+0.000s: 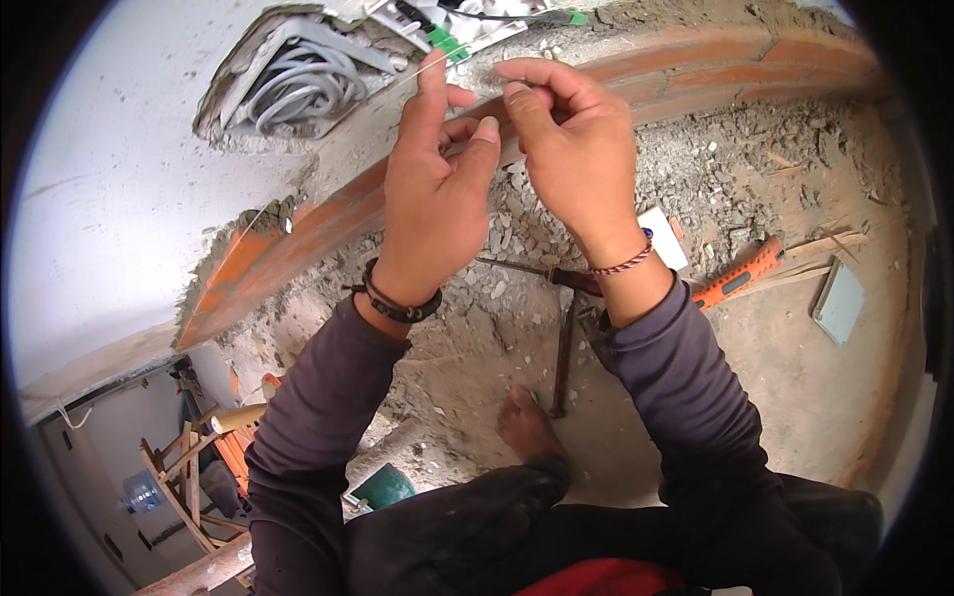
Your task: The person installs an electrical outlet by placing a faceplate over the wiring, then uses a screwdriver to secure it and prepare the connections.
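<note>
Both my hands are raised before the broken wall edge. My left hand has its index finger stretched up and its thumb apart from it, the other fingers loosely bent. A thin pale strand crosses by that index fingertip, close to a green connector. To its right, my right hand is closed, thumb and index fingertips near each other; whatever lies between them is too small to make out. Behind the hands, a coil of grey cable sits in a wall recess. Another green connector ends a black cable at the top.
Exposed orange brick borders rubble on the floor. Below my hands lie a screwdriver, a hammer, an orange-handled tool and a pale rectangular plate. Lower left are wooden pieces and a water bottle.
</note>
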The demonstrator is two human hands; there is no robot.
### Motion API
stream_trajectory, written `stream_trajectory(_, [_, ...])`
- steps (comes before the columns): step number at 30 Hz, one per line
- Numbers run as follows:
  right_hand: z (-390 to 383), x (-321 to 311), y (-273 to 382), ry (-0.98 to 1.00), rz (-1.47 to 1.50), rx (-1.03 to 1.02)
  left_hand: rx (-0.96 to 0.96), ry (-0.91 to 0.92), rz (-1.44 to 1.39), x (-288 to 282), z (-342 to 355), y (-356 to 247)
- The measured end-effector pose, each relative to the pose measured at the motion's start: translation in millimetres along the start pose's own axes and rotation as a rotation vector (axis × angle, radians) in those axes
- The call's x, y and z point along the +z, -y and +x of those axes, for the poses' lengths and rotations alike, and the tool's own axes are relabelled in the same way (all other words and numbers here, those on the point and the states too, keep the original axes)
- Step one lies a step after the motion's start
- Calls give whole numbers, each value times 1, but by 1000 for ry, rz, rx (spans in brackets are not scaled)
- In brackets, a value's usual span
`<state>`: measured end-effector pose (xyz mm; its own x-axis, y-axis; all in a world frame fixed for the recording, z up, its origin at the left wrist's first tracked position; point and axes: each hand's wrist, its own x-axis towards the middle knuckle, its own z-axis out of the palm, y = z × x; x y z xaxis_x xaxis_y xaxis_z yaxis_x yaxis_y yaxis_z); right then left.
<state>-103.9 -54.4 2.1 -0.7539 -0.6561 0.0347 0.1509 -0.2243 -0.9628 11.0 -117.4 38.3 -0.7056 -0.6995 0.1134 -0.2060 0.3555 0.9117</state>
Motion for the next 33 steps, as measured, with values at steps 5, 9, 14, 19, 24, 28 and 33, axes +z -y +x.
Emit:
stream_trajectory(5, [-3,-5,-5,10,-90,16,-23,44,-29,-11,-1,0])
stream_trajectory(9, [-3,-17,-7,50,-208,9,-60,49,-113,-11,0,-7])
stream_trajectory(14, [-5,-25,-11,41,-304,-7,-113,21,-186,-16,3,-5])
stream_trajectory(19, [-8,-15,-9,60,-348,-72,-189,52,-310,-17,6,4])
stream_trajectory(24, [4,2,3,320,593,432,-210,115,-731,-15,8,1])
stream_trajectory(28, [15,17,0,408,863,547,-268,103,-699,-19,17,-6])
stream_trajectory(33, [12,21,6,334,894,551,-310,167,-824,-24,20,-4])
